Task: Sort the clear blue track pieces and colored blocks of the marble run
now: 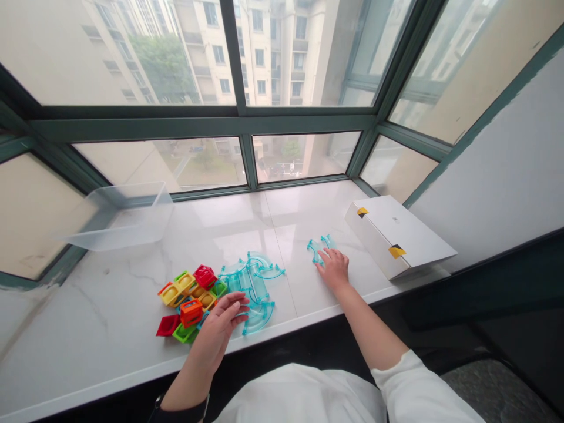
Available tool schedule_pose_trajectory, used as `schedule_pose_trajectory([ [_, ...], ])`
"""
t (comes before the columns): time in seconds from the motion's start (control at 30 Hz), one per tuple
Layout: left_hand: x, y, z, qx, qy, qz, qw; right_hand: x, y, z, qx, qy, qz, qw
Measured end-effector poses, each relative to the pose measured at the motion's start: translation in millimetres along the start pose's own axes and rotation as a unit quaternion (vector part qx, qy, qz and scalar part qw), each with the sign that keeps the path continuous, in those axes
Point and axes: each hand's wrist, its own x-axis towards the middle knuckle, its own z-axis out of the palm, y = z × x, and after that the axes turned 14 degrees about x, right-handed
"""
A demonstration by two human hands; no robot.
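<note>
My left hand (225,314) hovers at the near side of a loose pile of see-through teal track pieces (256,282), its fingers extended and loosely apart. Nothing shows in it. A heap of colourful plastic blocks (192,296), in red, yellow, green, orange and blue, lies just left of that hand. Farther right, my right hand (335,267) has its thumb and fingertips at a small curved teal track piece (314,249). Another bit of teal plastic (326,239) shows just beyond its knuckles. The fingers partly cover these pieces.
A clear plastic bin (127,226) stands at the back left of the white marbled ledge (132,282). At the right is a white box (396,232) with yellow-and-black tabs. Green-framed windows (198,126) bound the far side; the ledge's front edge runs close to my body.
</note>
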Motion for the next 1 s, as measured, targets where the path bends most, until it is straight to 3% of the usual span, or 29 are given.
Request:
schedule_pose_trajectory([
  [0.27,-3.2,-1.8,-5.0,-0.011,0.011,0.012,1.0,7.3,-4.8,11.2,-0.062,-0.075,-0.018,0.995],
  [1.0,3.0,-15.9,-13.5,0.012,0.016,0.016,1.0,1.8,-11.9,17.4,-0.06,-0.063,-0.039,0.995],
])
